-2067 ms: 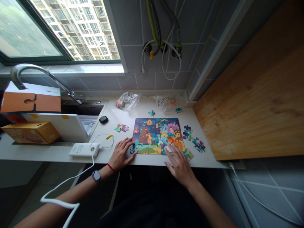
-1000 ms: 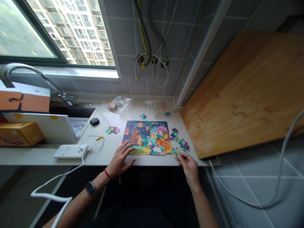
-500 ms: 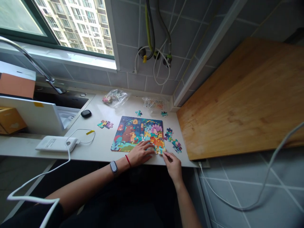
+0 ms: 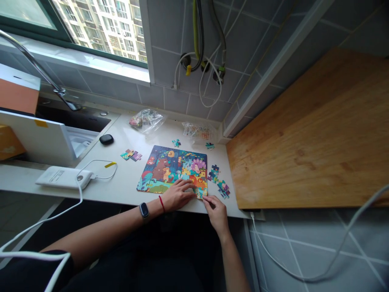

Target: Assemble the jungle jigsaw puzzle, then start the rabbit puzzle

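Observation:
A colourful animal jigsaw puzzle [image 4: 161,168] lies on the white counter, with most of its picture joined up. My left hand [image 4: 179,194] rests on its lower edge, fingers stretched out over the picture and covering part of it. At the lower right corner, my right hand [image 4: 216,207] pinches a puzzle piece at the edge between thumb and forefinger; the fingers hide most of that piece. Loose puzzle pieces [image 4: 223,188] lie to the right of the puzzle, close to my right hand. More joined pieces [image 4: 131,155] are at its left.
Two clear plastic bags [image 4: 148,120] sit along the wall. A white power bank [image 4: 64,177] with a cable and a black oval case [image 4: 106,139] are on the left, near the sink [image 4: 86,121]. A large wooden board [image 4: 304,142] borders the right side.
The whole view has shifted slightly. Both hands stay on the puzzle's lower edge, and my right fingertips remain pinched at its lower right corner.

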Motion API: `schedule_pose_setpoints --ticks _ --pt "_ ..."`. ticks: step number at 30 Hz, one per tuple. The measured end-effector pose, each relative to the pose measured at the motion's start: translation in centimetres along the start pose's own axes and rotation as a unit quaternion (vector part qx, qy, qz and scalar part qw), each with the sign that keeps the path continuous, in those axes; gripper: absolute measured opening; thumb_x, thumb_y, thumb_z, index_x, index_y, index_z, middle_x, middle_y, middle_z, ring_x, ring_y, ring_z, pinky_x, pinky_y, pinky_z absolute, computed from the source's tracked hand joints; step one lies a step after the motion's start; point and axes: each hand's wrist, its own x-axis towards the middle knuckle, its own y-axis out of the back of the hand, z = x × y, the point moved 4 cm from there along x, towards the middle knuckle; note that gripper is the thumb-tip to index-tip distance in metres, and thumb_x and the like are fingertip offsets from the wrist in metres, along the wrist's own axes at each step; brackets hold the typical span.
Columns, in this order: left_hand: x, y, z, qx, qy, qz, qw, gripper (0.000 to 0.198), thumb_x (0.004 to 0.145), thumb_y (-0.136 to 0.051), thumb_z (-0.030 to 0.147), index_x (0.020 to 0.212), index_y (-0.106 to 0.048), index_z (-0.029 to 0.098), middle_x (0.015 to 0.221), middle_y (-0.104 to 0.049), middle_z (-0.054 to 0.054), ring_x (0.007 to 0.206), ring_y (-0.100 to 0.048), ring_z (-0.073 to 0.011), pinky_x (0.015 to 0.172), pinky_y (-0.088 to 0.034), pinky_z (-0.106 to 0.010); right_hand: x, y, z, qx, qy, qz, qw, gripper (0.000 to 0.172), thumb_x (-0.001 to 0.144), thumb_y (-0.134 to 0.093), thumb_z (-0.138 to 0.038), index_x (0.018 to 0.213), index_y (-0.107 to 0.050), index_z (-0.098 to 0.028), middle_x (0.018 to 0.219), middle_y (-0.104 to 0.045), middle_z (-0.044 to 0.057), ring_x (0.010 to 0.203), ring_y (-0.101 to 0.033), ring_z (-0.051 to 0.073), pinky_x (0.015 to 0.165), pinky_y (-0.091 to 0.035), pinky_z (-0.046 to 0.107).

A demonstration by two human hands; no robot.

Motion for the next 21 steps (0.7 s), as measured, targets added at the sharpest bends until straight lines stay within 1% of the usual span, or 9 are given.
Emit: schedule_pose_setpoints --ticks 4,9,14,18,21 --pt "0.1 0.1 0.1 -0.008 0.006 -0.003 1.0 0.026 0.105 -0.056 0.026 0.124 -0.074 0.031 0.139 -0.069 -0.006 0.138 -0.056 -0.0282 0.114 -0.043 -0.047 0.2 0.2 -0.1 -0.032 -0.002 -0.02 0.999 0.027 0.095 -0.063 -0.038 0.1 -0.085 -0.023 0.095 -0.08 0.009 0.088 -0.077 0.024 0.082 -0.062 0.034" --pt "0.1 0.3 0.3 0.0 -0.01 0.002 1.0 0.032 0.103 -0.059 0.023 0.128 -0.074 0.033 0.138 -0.068 -0.007 0.136 -0.057 -0.0288 0.114 -0.042 -0.046 0.4 0.4 -0.4 -0.104 -0.002 -0.04 0.994 0.032 0.097 -0.058 -0.036 0.103 -0.086 -0.022 0.076 -0.074 0.005 0.066 -0.069 0.019 0.065 -0.056 0.029" --pt "0.0 0.1 0.2 0.019 -0.025 0.008 0.999 0.03 0.102 -0.061 0.024 0.128 -0.074 0.029 0.139 -0.067 -0.009 0.136 -0.055 -0.0298 0.114 -0.04 -0.046 0.2 0.0 -0.4 -0.133 0.005 -0.037 0.99 0.034 0.097 -0.056 -0.033 0.108 -0.085 -0.02 0.077 -0.075 0.006 0.062 -0.065 0.018 0.065 -0.056 0.029" --pt "-0.1 -0.3 0.2 0.028 -0.029 0.002 0.999 0.033 0.101 -0.062 0.024 0.131 -0.072 0.03 0.141 -0.065 -0.009 0.136 -0.054 -0.0313 0.113 -0.039 -0.048 0.2 -0.1 0.1 -0.136 0.015 -0.007 0.991 0.035 0.098 -0.055 -0.034 0.11 -0.084 -0.02 0.083 -0.077 0.009 0.064 -0.066 0.019 0.068 -0.057 0.03" --pt "0.0 -0.3 0.2 0.032 -0.025 -0.008 0.999 0.035 0.1 -0.061 0.024 0.134 -0.07 0.03 0.144 -0.064 -0.009 0.137 -0.053 -0.0324 0.113 -0.039 -0.05 0.2 0.1 0.7 -0.136 0.015 0.02 0.99 0.035 0.097 -0.058 -0.037 0.112 -0.083 -0.018 0.083 -0.077 0.009 0.063 -0.065 0.019 0.067 -0.058 0.03"
